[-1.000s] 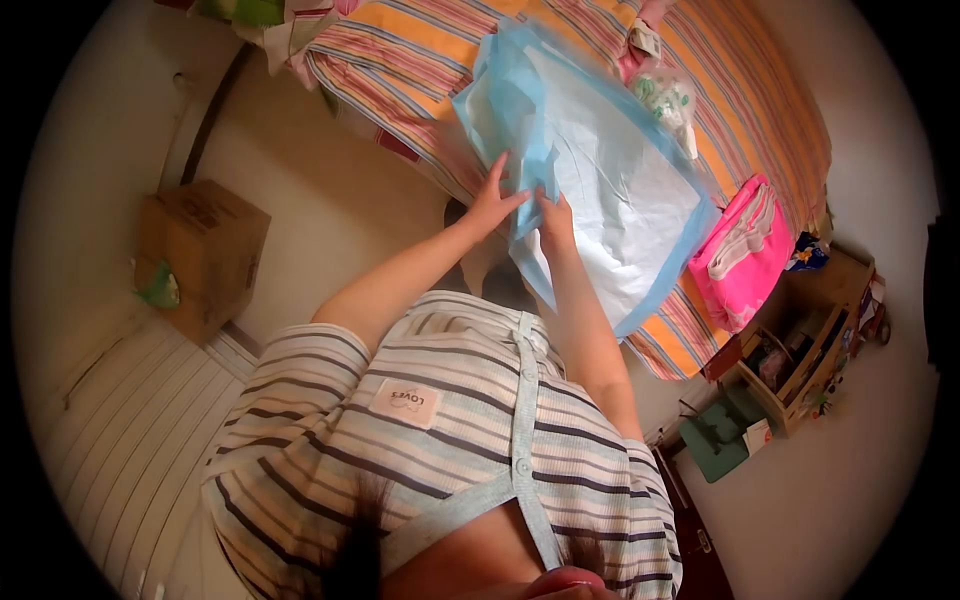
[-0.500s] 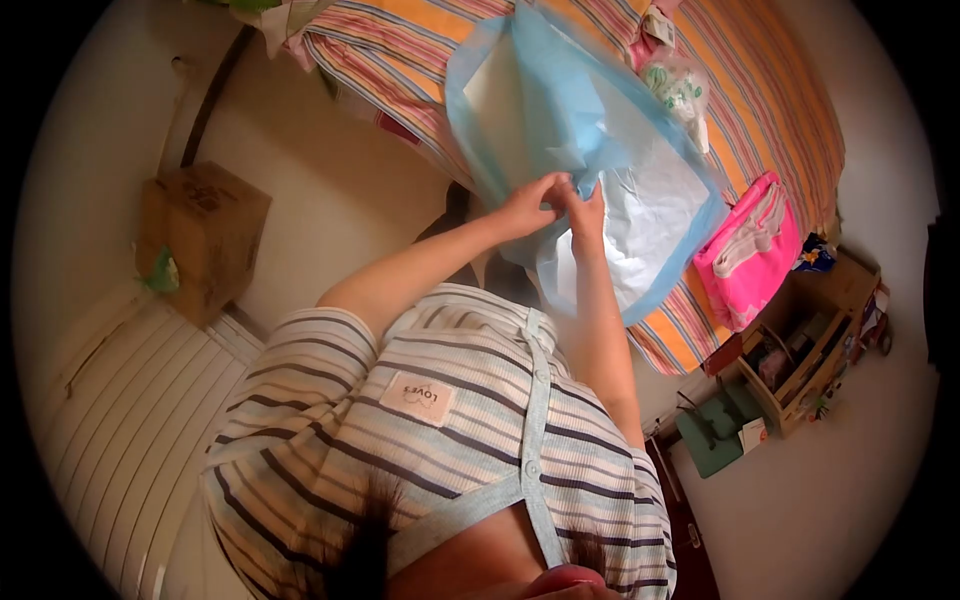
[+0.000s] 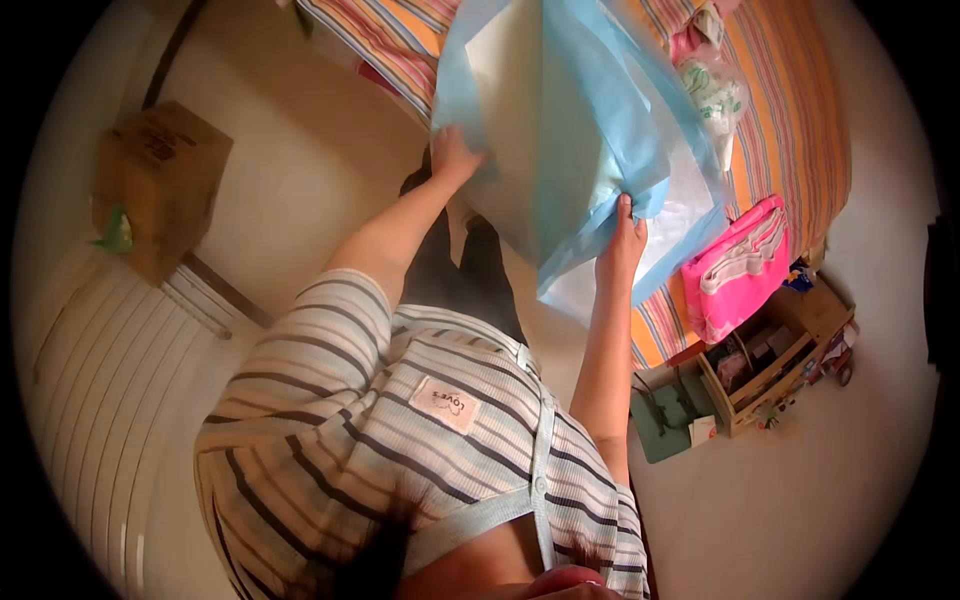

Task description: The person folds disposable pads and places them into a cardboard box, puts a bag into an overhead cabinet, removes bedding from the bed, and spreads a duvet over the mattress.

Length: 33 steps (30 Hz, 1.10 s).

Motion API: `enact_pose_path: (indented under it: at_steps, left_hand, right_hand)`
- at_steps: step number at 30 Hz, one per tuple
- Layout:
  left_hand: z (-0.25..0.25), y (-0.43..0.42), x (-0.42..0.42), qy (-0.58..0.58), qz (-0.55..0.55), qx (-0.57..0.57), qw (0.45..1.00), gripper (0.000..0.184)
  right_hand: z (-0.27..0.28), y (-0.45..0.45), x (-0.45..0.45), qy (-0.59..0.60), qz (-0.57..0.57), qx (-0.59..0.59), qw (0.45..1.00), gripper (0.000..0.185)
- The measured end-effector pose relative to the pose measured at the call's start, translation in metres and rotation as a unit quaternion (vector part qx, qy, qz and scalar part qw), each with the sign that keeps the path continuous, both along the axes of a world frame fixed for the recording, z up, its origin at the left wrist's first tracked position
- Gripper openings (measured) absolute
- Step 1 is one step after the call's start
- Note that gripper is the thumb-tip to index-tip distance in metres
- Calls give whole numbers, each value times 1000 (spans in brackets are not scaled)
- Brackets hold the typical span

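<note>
A large blue-edged white pad (image 3: 520, 110) is spread between my hands over the side of the striped bed. My left hand (image 3: 456, 158) is at the pad's left edge, its fingertips partly hidden behind the sheet. My right hand (image 3: 624, 238) pinches a gathered blue fold near the pad's lower right, thumb on top. Part of the white surface shows to the right of that fold.
On the striped bedspread (image 3: 790, 110) lie a clear plastic bag (image 3: 712, 95) and a folded pink cloth (image 3: 738, 275). A wooden drawer unit (image 3: 780, 350) and a green chair (image 3: 668, 420) stand at the lower right. A cardboard box (image 3: 165, 190) sits at the left.
My hands have moved apart, the left one out to the pad's left edge. The pad has opened wider, and the view has shifted.
</note>
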<state>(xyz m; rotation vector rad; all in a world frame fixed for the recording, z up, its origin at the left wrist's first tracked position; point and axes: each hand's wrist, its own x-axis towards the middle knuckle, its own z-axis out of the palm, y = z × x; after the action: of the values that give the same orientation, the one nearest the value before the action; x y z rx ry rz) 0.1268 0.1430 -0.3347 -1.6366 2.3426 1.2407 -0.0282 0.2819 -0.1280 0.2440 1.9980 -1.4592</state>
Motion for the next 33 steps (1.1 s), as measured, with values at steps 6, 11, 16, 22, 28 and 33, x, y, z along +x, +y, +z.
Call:
enact_pose_path:
  at_steps: [6,11,16,22,28,33]
  left_hand:
    - [-25,24,-20,-30,94,-90,991,49]
    - [-70,-15,33,131,131,-34,982,26]
    - [40,-76,81,282,207,307,885,30]
    - [51,-92,105,294,216,437,822,42]
    - [30,-97,106,195,152,388,888,30]
    - [18,-102,132,140,196,391,888,25]
  right_hand:
    - [-10,-2,7,16,84,30,996,31]
    - [-19,-22,24,105,266,61,956,26]
    - [-46,-66,83,274,603,59,747,27]
    - [-88,-103,141,290,639,19,713,32]
    - [-111,-93,141,278,682,45,675,46]
    - [-105,-93,131,192,587,23,786,46]
